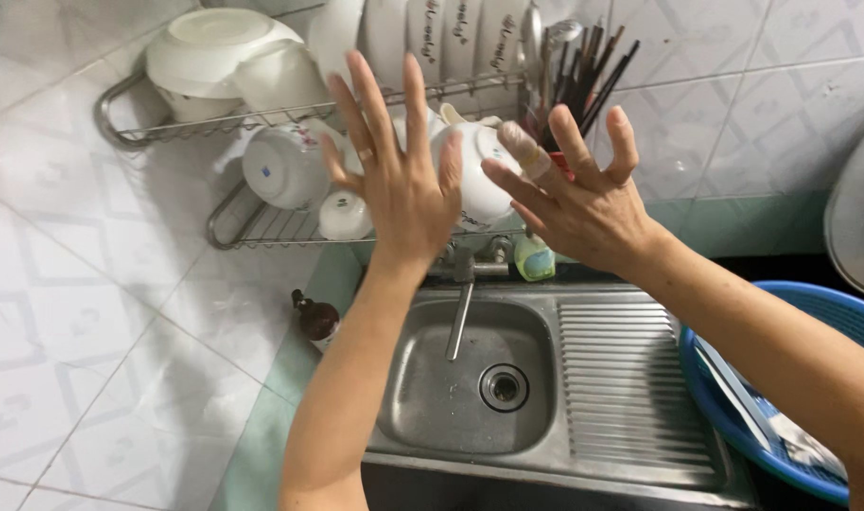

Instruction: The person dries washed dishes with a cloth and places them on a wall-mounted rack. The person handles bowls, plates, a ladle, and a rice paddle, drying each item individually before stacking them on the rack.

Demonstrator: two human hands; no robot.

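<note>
Both hands raised over the sink (630,378), fingers spread and empty: left hand (399,185) and right hand (574,203) nearest the white teapot (479,180), tilted to drain in the far wall rack (261,227).

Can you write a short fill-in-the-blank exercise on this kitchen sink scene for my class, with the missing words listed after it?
1. Both hands, the left hand and the right hand, are raised with fingers spread and hold ____.
2. The basket to the right of the sink is coloured ____.
3. The bowls sit on a wire ____ fixed to the tiled wall.
4. The small bottle left of the sink is dark ____.

Missing words: nothing; blue; rack; brown
</note>
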